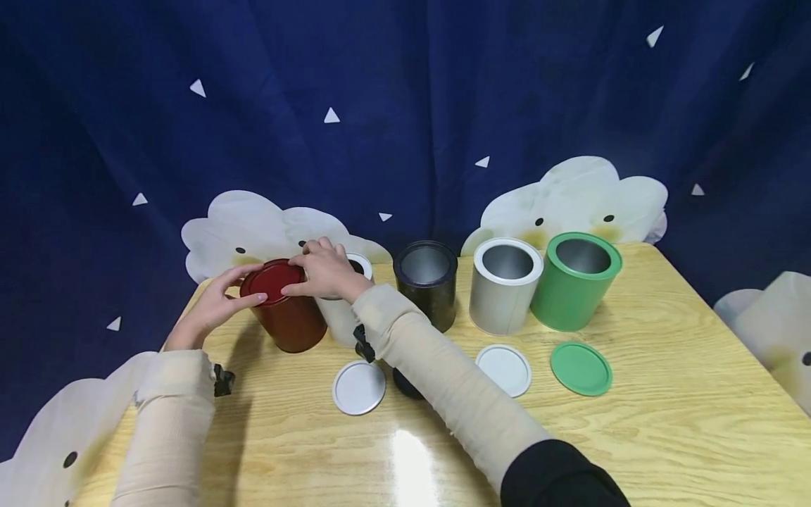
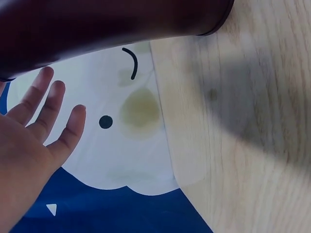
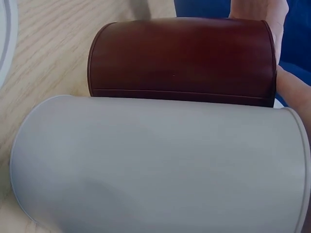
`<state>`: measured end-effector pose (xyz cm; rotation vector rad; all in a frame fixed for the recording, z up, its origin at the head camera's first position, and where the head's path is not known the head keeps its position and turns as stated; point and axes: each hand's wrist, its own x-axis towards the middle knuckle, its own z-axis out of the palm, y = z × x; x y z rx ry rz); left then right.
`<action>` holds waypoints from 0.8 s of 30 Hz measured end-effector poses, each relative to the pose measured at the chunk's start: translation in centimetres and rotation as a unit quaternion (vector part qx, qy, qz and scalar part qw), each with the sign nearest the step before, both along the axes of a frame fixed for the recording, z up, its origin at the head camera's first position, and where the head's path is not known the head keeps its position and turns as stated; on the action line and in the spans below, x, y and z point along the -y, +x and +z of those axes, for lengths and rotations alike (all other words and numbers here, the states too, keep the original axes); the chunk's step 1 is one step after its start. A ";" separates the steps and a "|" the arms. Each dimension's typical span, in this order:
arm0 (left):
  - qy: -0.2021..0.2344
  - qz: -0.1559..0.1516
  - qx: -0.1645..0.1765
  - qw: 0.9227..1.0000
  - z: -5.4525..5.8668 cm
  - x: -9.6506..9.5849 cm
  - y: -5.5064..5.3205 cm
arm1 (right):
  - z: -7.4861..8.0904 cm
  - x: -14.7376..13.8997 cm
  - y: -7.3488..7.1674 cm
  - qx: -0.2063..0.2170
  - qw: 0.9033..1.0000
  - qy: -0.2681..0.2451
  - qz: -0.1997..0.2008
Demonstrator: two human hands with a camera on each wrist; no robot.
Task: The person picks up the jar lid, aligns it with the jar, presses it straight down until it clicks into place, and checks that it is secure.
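A dark red can [image 1: 293, 329] stands at the left of the table, its red lid [image 1: 269, 280] on the top. My left hand [image 1: 212, 306] is at the left side of that lid, thumb at the front rim and index finger at the back. Three of its fingers [image 2: 73, 128] stick out spread beside the can in the left wrist view. From the right, my right hand [image 1: 329, 271] reaches over a white can [image 3: 160, 160], its thumb touching the lid's right part. Its other fingers bend over the far rim, partly hidden.
To the right stand an uncovered black can [image 1: 426, 285], another white can [image 1: 497, 306] and a green can [image 1: 567, 299]. In front lie two white lids, one at left [image 1: 358, 388] and one at right [image 1: 507, 371], a green lid [image 1: 581, 368] and a black lid [image 1: 405, 385] partly under the right forearm.
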<state>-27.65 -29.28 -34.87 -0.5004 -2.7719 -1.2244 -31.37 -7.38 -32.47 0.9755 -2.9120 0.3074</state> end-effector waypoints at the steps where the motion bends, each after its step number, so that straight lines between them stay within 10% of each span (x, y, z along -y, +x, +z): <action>1: -0.001 -0.002 -0.002 1.000 0.0 0.1 0.0 | 0.0 0.0 0.0 0.001 1.000 0.003 0.000; 24: -0.026 0.035 -0.004 0.999 0.7 0.6 0.8 | -0.4 0.3 0.8 -0.027 0.997 -0.025 -0.062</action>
